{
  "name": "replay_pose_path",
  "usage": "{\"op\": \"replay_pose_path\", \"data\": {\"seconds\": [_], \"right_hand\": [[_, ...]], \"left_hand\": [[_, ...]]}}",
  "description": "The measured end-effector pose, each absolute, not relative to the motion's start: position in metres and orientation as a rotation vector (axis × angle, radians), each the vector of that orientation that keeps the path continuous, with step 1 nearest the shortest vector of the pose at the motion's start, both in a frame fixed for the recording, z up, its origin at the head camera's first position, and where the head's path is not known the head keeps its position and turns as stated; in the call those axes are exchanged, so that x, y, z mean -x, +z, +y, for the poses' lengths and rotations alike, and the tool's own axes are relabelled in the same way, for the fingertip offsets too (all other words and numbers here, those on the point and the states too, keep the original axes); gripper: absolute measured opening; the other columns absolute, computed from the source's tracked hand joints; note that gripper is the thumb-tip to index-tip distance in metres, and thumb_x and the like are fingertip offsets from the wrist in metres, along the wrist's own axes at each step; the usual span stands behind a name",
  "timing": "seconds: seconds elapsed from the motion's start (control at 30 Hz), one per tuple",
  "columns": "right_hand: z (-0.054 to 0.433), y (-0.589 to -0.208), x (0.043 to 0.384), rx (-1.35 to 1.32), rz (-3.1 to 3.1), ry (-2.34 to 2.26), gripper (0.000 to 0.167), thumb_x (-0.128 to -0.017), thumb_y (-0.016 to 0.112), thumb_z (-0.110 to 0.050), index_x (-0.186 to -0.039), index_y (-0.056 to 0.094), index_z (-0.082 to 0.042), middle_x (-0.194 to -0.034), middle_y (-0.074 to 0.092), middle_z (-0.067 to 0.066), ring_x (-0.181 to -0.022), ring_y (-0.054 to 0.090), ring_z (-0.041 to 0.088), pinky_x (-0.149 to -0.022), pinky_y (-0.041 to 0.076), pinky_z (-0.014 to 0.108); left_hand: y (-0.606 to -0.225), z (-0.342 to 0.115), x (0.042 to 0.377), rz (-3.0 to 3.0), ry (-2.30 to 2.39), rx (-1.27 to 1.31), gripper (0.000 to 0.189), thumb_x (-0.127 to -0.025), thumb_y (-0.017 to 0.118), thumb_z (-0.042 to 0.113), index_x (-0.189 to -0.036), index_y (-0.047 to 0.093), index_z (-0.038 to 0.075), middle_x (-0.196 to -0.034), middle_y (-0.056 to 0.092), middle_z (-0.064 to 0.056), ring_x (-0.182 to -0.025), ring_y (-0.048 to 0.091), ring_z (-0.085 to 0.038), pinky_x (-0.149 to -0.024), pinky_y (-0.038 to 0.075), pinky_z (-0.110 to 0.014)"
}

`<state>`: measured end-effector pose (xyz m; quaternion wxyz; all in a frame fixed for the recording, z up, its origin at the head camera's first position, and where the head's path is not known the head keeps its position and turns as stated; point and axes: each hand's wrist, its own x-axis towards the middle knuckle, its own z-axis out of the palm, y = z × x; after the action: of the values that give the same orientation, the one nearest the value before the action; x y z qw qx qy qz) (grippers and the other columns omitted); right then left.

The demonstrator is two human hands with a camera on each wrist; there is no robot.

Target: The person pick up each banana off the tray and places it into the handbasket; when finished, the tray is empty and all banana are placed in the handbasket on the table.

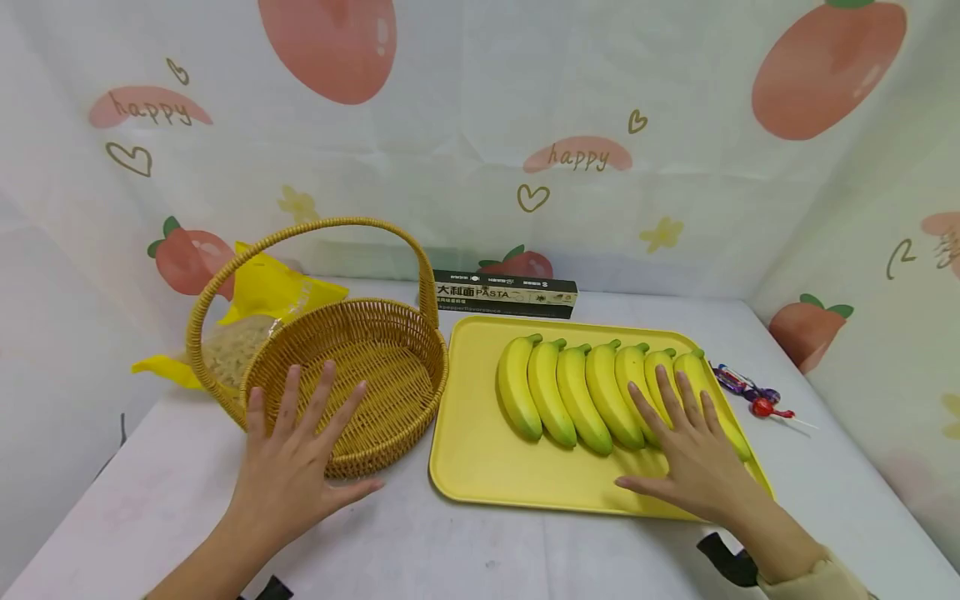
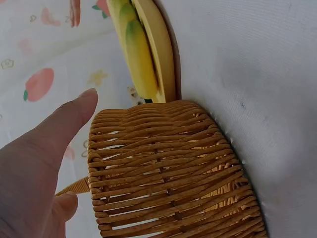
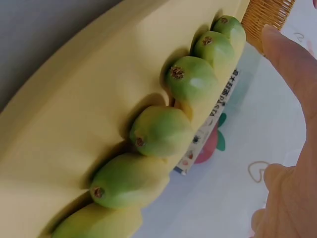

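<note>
Bananas (image 1: 604,393), 7 smooth crescents, and a woven basket (image 1: 393,371) lie near splayed, empty fingers (image 1: 320,396).

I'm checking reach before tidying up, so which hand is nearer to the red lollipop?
Right. The right hand is spread over the right part of the yellow tray, left of the lollipop; the left hand is farther off, by the wicker basket.

A staged, curtained-off spot; I can't tell which room.
On my feed, a fruit-print curtain (image 1: 450,108) hangs along the back and right edges of a white-covered table (image 1: 480,550).
</note>
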<state>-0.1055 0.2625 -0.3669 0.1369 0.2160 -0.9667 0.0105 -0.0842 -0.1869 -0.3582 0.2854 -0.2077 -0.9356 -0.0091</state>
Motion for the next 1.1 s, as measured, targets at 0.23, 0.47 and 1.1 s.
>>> {"op": "replay_pose_path", "data": {"seconds": [0.23,0.47,1.1], "right_hand": [[0.252,-0.368,0.113,-0.67,-2.778,0.062,0.109,-0.07,0.061,-0.071,-0.151,0.006,-0.023,-0.157,-0.012,0.013,-0.142,-0.02,0.029,-0.112,-0.017,0.044],[0.238,-0.371,0.123,-0.716,-2.781,0.131,0.106,-0.071,0.063,-0.067,-0.151,0.009,-0.022,-0.157,-0.013,0.012,-0.142,-0.021,0.027,-0.112,-0.018,0.042],[0.169,-0.368,0.169,-0.808,-2.988,0.801,0.095,-0.085,0.063,-0.044,-0.151,0.0,-0.017,-0.154,-0.019,0.016,-0.141,-0.018,0.039,-0.108,0.001,0.063]], "left_hand": [[-0.361,-0.193,0.08,-2.478,-0.062,0.467,0.096,-0.078,0.012,0.084,-0.15,0.016,0.021,-0.158,-0.01,-0.01,-0.142,-0.018,-0.034,-0.106,-0.017,-0.058],[-0.363,-0.205,0.074,-2.45,-0.148,0.287,0.094,-0.081,0.014,0.08,-0.151,0.008,0.018,-0.156,-0.02,-0.004,-0.141,-0.027,-0.028,-0.103,-0.019,-0.062],[-0.36,-0.247,0.079,-2.397,-1.079,0.029,0.104,-0.085,0.065,0.018,-0.147,-0.019,0.02,-0.15,-0.035,0.004,-0.139,-0.028,-0.016,-0.107,-0.014,-0.059]]}}
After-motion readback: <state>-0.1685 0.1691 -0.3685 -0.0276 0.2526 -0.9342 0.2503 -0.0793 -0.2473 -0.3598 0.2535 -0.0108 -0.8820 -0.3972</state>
